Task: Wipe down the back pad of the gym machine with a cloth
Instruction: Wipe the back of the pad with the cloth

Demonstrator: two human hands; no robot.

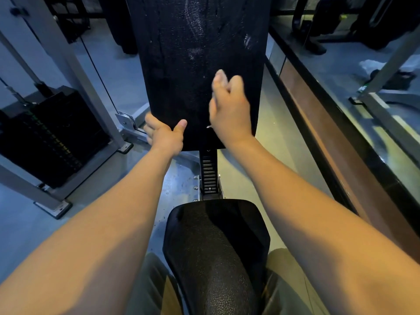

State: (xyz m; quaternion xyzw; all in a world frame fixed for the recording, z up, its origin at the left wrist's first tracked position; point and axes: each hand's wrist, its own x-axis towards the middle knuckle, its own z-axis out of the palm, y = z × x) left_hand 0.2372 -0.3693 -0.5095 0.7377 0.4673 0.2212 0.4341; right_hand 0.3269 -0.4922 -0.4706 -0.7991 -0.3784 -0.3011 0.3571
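On the back pad (193, 64), left hand (164, 135) grips corner, right hand (229, 108) clutches cloth (208, 126).

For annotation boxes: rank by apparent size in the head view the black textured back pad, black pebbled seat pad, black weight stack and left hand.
1. Black textured back pad, largest.
2. Black pebbled seat pad and black weight stack: look alike, seat nearer the camera, unranked.
3. Left hand, smallest.

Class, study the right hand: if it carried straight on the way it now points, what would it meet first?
The back pad: the right hand, curled round what seems a cloth, points up at its black face, nothing between. Depth is unclear; it may already touch.
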